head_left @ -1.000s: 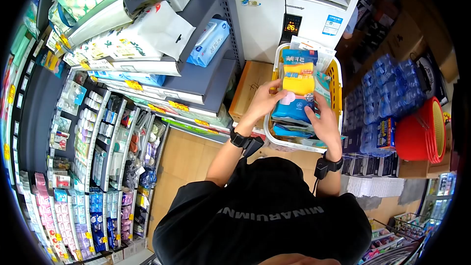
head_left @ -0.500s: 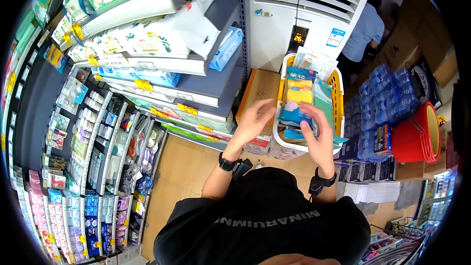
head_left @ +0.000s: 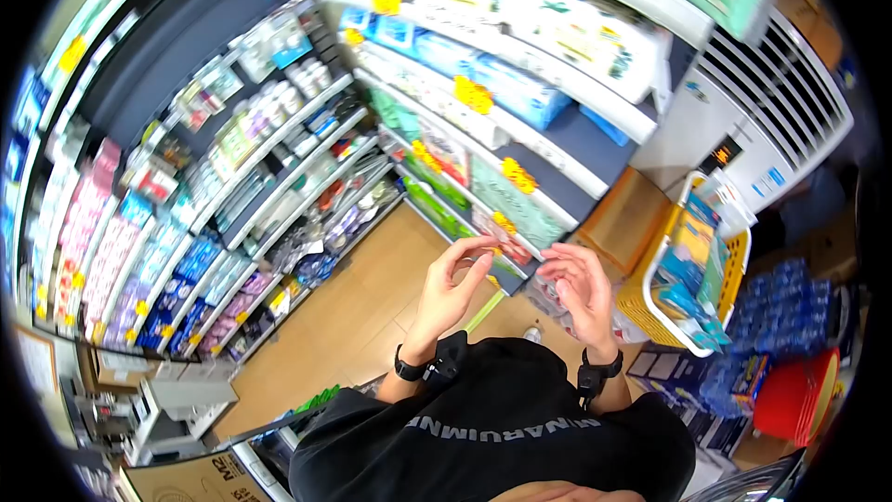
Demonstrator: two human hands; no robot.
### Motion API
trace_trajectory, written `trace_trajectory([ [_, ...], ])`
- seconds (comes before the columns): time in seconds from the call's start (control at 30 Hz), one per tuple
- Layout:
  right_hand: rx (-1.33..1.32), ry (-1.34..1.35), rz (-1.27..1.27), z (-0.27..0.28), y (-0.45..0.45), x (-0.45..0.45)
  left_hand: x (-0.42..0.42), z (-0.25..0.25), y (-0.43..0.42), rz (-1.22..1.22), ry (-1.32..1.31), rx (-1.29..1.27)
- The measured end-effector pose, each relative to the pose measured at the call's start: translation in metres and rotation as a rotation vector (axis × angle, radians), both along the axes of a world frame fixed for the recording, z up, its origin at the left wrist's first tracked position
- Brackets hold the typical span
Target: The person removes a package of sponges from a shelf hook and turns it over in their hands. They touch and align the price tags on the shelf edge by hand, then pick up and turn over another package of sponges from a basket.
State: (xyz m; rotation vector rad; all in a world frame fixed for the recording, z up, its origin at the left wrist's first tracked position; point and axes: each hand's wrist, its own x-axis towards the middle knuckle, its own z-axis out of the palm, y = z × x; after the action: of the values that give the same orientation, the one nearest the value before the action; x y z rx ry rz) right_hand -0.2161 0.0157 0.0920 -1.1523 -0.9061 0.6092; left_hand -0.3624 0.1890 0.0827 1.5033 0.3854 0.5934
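Note:
My left hand (head_left: 453,290) is in front of my chest, fingers curved and thumb apart, with nothing in it. Level with it, my right hand (head_left: 582,296) also holds nothing; its fingers are loosely bent and spread. Both float over the floor in front of the lower shelves. Right of my right hand, and apart from it, is a yellow and white basket (head_left: 648,316). Inside it stand blue and teal packets, one a blue packet with a yellow panel (head_left: 693,234), and a whitish packet (head_left: 728,200) at the back.
Stocked shelves (head_left: 595,177) rise ahead, with another shelf unit (head_left: 269,144) on the left. A cardboard box (head_left: 628,223) and a white air conditioner (head_left: 771,121) stand behind the basket. Blue-wrapped bottles (head_left: 780,307) and a red bucket (head_left: 788,400) are at right.
The view has turned left, so the basket now appears farther right. My hands have gone from over and beside the basket to in front of the shelves, still holding nothing.

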Motion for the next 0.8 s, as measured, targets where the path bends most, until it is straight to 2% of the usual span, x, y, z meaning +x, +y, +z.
trace_trajectory([
  [0.17,0.021,0.064,0.168,-0.006,0.057,-0.049,-0.074,-0.008,0.029,0.258,-0.050,0.005],
  [0.4,0.012,0.070,0.330,-0.007,0.116,-0.098,-0.144,-0.015,0.061,0.477,-0.079,-0.010],
  [0.8,0.033,0.094,0.470,-0.021,0.211,-0.081,-0.144,-0.030,0.118,0.604,-0.088,-0.059],
])
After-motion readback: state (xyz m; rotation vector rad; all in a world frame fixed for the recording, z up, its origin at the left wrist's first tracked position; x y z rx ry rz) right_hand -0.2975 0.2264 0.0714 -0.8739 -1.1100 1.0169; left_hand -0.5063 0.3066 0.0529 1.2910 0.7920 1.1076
